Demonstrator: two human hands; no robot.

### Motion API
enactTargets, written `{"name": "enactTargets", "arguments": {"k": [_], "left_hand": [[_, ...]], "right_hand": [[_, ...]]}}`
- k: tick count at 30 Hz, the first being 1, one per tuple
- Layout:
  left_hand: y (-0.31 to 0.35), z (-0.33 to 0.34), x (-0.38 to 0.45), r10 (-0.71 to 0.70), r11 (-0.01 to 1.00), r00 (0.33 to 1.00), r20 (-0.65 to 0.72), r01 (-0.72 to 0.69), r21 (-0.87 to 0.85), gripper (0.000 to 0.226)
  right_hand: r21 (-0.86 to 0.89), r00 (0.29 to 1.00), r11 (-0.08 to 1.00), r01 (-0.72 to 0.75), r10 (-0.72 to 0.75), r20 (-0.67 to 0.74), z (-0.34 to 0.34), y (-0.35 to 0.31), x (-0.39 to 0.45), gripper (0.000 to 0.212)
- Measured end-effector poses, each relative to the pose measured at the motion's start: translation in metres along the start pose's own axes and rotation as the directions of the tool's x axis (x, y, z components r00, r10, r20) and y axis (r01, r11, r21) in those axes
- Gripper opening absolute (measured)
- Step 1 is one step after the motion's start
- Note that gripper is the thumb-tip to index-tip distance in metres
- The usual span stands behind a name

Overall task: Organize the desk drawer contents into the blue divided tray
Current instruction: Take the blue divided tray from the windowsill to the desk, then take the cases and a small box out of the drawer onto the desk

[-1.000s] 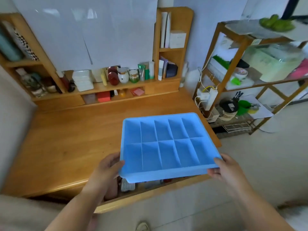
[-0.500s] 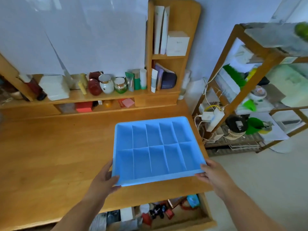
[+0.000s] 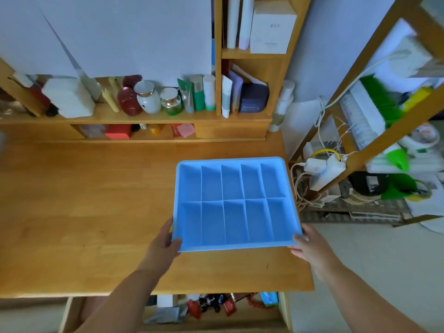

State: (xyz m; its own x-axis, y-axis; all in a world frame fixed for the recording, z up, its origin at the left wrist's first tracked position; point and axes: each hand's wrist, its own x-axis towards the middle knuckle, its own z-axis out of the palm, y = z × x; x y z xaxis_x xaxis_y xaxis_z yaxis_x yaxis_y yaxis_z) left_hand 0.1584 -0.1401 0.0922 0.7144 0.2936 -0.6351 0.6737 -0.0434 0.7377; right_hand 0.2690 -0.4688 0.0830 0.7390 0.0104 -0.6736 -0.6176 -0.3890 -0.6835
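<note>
On the desk (image 3: 72, 212), right part: blue divided tray (image 3: 234, 205), ten compartments.
Writing: white box (image 3: 272, 26) on the shelf bears print too small to read.
Left hand (image 3: 164, 241): grasps the tray's near-left corner.
Right hand (image 3: 310, 246): grasps the near-right corner.
Drawer (image 3: 216, 311): open below the desk edge, cluttered.
Change: tray sits farther onto the desk than half a second ago.

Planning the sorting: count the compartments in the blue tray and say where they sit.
10, all empty. The blue tray on the desk has five compartments along its far row and five along the near row by the hands. None appear hidden.
</note>
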Motion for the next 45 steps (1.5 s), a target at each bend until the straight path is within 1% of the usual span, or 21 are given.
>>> {"name": "enactTargets", "arguments": {"k": [2,4,6,7,9,10,11,13,15,18,20,22,25,28,31,33,37,38,41,43,45], "left_hand": [[-0.005,-0.001,-0.005,0.077,0.99,0.991,-0.106,-0.063,0.129,0.053],[-0.024,-0.007,-0.021,0.235,0.95,0.945,-0.229,-0.172,0.261,0.03],[-0.059,-0.012,-0.04,0.294,0.901,0.946,-0.136,-0.227,0.371,0.021],[-0.079,-0.015,-0.05,0.264,0.888,0.963,-0.048,-0.223,0.401,0.023],[-0.115,-0.018,-0.069,0.165,0.865,0.981,0.098,-0.192,0.464,0.019],[-0.128,-0.019,-0.075,0.129,0.823,0.979,0.157,-0.194,0.534,0.014],[-0.139,-0.019,-0.078,0.11,0.745,0.972,0.21,-0.22,0.629,0.022],[-0.158,-0.017,-0.078,0.082,0.571,0.944,0.319,-0.307,0.761,0.049],[-0.163,-0.012,-0.079,0.03,0.456,0.922,0.385,-0.355,0.816,0.057],[-0.171,0.001,-0.077,-0.009,0.355,0.908,0.418,-0.388,0.851,0.055],[-0.173,0.012,-0.076,-0.026,0.272,0.931,0.365,-0.345,0.899,0.048],[-0.177,0.023,-0.075,-0.008,0.256,0.96,0.28,-0.268,0.929,0.037],[-0.187,0.034,-0.078,0.022,0.279,0.987,0.16,-0.16,0.947,0.03],[-0.19,0.04,-0.085,0.08,0.231,0.981,0.175,-0.189,0.955,0.03],[-0.187,0.036,-0.083,0.235,0.201,0.924,0.303,-0.351,0.915,0.037],[-0.192,0.027,-0.078,0.336,0.144,0.885,0.322,-0.386,0.911,0.038],[-0.217,0.025,-0.082,0.492,0.084,0.805,0.333,-0.425,0.901,0.014],[-0.219,0.025,-0.084,0.522,0.091,0.794,0.311,-0.414,0.906,0.015],[-0.236,0.029,-0.102,0.534,0.127,0.799,0.275,-0.398,0.909,0.012],[-0.245,0.035,-0.121,0.511,0.166,0.825,0.244,-0.373,0.913,0.025],[-0.254,0.042,-0.141,0.537,0.122,0.808,0.243,-0.36,0.925,0.026]], "right_hand": [[-0.179,0.976,0.98,0.092,-0.124,-0.178,-0.004,0.003,-0.009,0.035],[-0.417,0.875,0.888,0.193,-0.347,-0.336,-0.002,0.015,-0.033,0.022],[-0.563,0.849,0.774,0.288,-0.478,-0.223,0.005,0.04,-0.062,0.004],[-0.611,0.883,0.729,0.31,-0.459,-0.1,0.011,0.056,-0.075,0.015],[-0.718,0.941,0.613,0.33,-0.279,0.194,0.024,0.087,-0.094,0.02],[-0.767,0.931,0.528,0.365,-0.192,0.311,0.03,0.099,-0.099,0.015],[-0.799,0.916,0.453,0.396,-0.132,0.379,0.035,0.109,-0.101,0.018],[-0.833,0.895,0.344,0.433,-0.059,0.442,0.041,0.126,-0.096,0.037],[-0.846,0.865,0.223,0.484,0.029,0.502,0.043,0.135,-0.09,0.046],[-0.799,0.789,0.083,0.596,0.13,0.601,0.038,0.139,-0.076,0.051],[-0.736,0.722,0.04,0.676,0.159,0.673,0.034,0.142,-0.062,0.051],[-0.658,0.65,-0.008,0.753,0.16,0.742,0.029,0.144,-0.046,0.04],[-0.582,0.579,-0.007,0.813,0.109,0.808,0.017,0.15,-0.027,0.022],[-0.541,0.539,0.007,0.841,0.074,0.839,0.004,0.167,-0.022,0.026],[-0.556,0.559,0.054,0.829,-0.072,0.826,-0.002,0.189,-0.018,0.029],[-0.592,0.596,0.069,0.803,-0.139,0.791,-0.003,0.2,-0.014,0.028],[-0.565,0.537,-0.001,0.825,-0.312,0.784,-0.005,0.21,-0.017,0.019],[-0.558,0.524,0.001,0.83,-0.344,0.779,-0.004,0.21,-0.02,0.018],[-0.484,0.433,-0.042,0.874,-0.384,0.816,-0.006,0.219,-0.037,0.023],[-0.483,0.439,-0.016,0.876,-0.393,0.808,-0.008,0.231,-0.048,0.033],[-0.487,0.461,0.03,0.873,-0.374,0.805,-0.009,0.246,-0.063,0.036]]}}
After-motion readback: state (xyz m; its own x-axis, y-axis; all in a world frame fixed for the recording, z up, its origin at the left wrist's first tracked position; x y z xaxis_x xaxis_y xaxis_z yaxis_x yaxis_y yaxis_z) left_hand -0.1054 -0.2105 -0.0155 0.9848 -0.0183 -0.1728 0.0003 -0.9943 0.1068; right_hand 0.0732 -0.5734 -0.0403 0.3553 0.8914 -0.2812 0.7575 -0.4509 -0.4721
